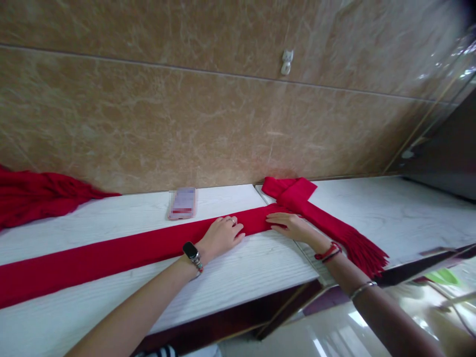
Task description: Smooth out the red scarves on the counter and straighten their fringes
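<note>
A long red scarf (122,255) lies in a narrow, flat band across the white table, running off the left edge of the view. Its right part is folded over itself by the wall and ends in a fringe (362,253). My left hand (221,237) rests on top of the band with fingers slightly bent and apart, a ring on one of them. To its right, my right hand (292,227) lies on the scarf near the fold, fingers stretched out. Neither hand grips the cloth; both press on it from above.
A phone (182,203) lies behind the scarf. More red cloth (40,196) is heaped at the far left against the brown tiled wall (148,119). A small white cat-shaped hook (286,62) is on the wall. The table's front edge (238,303) drops to a glossy floor.
</note>
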`<state>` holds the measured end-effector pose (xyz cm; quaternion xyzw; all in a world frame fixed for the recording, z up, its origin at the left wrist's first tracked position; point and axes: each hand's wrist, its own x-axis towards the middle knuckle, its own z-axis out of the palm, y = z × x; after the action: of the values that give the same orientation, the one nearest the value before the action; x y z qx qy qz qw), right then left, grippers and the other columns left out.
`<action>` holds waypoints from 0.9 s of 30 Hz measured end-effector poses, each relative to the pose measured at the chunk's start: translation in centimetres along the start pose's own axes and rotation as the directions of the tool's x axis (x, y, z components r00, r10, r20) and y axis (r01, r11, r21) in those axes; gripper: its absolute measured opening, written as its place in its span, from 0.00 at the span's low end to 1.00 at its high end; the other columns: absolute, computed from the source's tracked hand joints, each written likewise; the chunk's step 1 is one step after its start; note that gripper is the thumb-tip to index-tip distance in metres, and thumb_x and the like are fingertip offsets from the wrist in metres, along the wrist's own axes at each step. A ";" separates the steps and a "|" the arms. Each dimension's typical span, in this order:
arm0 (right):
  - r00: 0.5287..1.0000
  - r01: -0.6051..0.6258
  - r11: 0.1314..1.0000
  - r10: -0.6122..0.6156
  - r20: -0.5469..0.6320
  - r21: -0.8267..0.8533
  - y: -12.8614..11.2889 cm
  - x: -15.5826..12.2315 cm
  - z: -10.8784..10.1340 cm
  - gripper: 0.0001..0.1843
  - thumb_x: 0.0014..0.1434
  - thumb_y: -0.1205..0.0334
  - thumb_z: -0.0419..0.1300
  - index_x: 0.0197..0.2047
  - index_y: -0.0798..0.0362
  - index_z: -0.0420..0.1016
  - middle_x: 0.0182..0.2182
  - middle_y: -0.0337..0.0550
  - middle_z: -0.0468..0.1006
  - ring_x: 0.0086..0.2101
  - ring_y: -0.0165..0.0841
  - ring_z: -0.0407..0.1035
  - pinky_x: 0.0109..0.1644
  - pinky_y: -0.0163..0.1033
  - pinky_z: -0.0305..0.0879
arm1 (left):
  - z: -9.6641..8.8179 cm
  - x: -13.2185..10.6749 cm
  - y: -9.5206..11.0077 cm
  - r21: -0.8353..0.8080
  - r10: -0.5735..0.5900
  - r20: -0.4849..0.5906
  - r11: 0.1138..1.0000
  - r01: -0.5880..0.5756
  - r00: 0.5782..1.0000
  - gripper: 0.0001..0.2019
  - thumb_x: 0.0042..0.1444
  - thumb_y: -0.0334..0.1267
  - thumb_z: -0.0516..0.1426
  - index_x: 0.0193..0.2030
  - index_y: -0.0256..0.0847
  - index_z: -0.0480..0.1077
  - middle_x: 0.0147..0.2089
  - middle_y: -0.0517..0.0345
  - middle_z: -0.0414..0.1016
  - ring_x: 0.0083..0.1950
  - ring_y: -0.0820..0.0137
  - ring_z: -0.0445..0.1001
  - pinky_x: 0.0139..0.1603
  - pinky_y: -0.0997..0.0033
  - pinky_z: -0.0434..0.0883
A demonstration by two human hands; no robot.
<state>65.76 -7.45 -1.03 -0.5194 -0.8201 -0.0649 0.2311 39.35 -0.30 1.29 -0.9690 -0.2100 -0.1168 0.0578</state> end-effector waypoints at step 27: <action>0.998 0.045 0.988 -0.051 -0.031 -0.146 -0.8 0.4 -0.5 0.11 0.59 0.65 0.53 0.43 0.54 0.73 0.38 0.47 0.77 0.40 0.36 0.70 0.44 0.43 0.68 | 1.2 0.4 -0.3 0.031 0.047 -0.066 0.999 -0.045 0.997 0.13 0.60 0.28 0.47 0.48 0.39 0.67 0.42 0.54 0.70 0.44 0.68 0.69 0.41 0.71 0.68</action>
<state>65.09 -7.62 -0.31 -0.5137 -0.8213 -0.1390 0.2053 39.88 0.33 0.23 -0.9682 -0.1874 -0.1444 0.0817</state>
